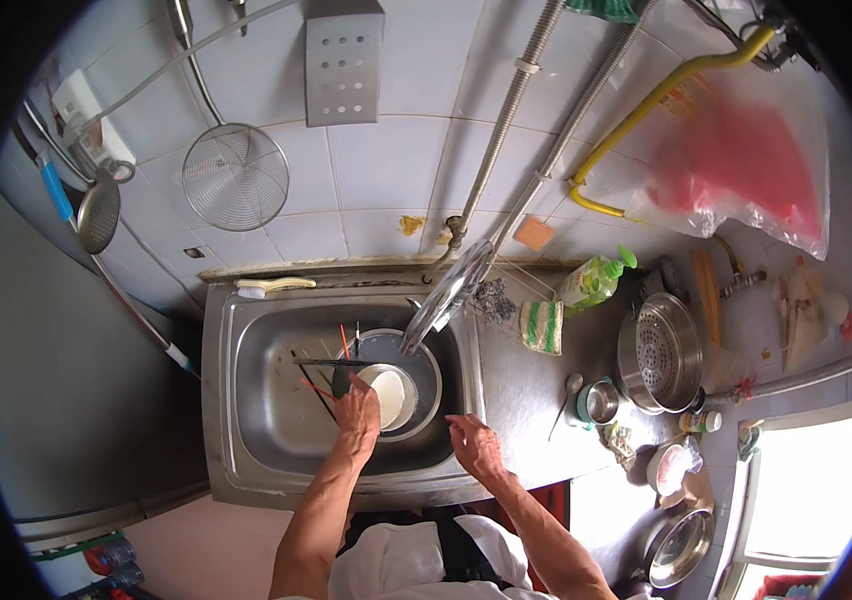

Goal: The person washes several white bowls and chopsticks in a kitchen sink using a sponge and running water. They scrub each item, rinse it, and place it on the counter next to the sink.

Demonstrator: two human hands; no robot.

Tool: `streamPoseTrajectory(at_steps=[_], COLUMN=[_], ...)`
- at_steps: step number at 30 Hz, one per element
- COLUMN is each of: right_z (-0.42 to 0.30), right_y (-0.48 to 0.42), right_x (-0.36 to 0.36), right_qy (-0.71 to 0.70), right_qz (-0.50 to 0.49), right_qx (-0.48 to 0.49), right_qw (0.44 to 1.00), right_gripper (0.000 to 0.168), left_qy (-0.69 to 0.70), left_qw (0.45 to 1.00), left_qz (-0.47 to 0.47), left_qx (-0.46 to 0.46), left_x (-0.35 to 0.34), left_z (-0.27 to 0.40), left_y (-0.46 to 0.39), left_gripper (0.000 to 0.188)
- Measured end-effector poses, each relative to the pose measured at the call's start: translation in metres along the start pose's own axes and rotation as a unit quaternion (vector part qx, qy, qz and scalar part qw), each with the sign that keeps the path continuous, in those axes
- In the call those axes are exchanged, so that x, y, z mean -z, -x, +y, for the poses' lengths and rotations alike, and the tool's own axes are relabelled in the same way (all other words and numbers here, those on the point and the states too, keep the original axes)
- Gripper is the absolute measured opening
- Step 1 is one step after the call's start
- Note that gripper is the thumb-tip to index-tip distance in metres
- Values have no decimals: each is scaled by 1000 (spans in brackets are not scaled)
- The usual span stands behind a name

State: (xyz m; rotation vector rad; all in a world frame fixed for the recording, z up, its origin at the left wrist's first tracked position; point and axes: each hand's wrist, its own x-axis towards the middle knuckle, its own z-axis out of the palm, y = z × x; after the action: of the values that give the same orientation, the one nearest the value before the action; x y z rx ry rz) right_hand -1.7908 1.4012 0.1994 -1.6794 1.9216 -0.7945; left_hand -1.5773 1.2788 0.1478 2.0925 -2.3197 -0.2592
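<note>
My left hand [358, 411] is at the left rim of a white bowl [390, 399] and appears to grip it; the fingers partly hide that edge. The bowl is inside a round metal basin [435, 397] in the stainless steel sink [268, 420]. Several chopsticks [313, 363], black, orange and green, lie crisscrossed around the basin's left side, some partly behind my left hand. My right hand [477, 448] hovers by the sink's front right edge with nothing in it, fingers loosely bent and apart. A chrome faucet [445, 296] reaches over the basin from behind.
A brush [276, 285] lies on the sink's back ledge. To the right stand a steel wool scrubber [495, 300], a sponge [542, 327], a green soap bottle [592, 281], a spoon [568, 394], a metal cup [600, 403] and a steamer pot [658, 352]. A wire strainer [235, 177] hangs behind.
</note>
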Motion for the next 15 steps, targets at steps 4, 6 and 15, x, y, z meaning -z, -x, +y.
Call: streamPoseTrajectory(at_steps=[4, 6, 15], right_z=[-33, -38, -46], right_y=[-12, -23, -58], right_x=[1, -4, -27], right_qy=[15, 71, 214], right_qz=[-109, -80, -152], right_qx=[-3, 141, 353], right_qw=[994, 984, 898], right_gripper=[32, 35, 29], left_qy=[115, 254, 627], left_qw=[993, 950, 733], left_qz=[-23, -161, -175], left_qx=[11, 85, 197], left_x=[11, 40, 90], left_z=[-12, -13, -5], left_y=[6, 11, 40], left_gripper=[26, 25, 26])
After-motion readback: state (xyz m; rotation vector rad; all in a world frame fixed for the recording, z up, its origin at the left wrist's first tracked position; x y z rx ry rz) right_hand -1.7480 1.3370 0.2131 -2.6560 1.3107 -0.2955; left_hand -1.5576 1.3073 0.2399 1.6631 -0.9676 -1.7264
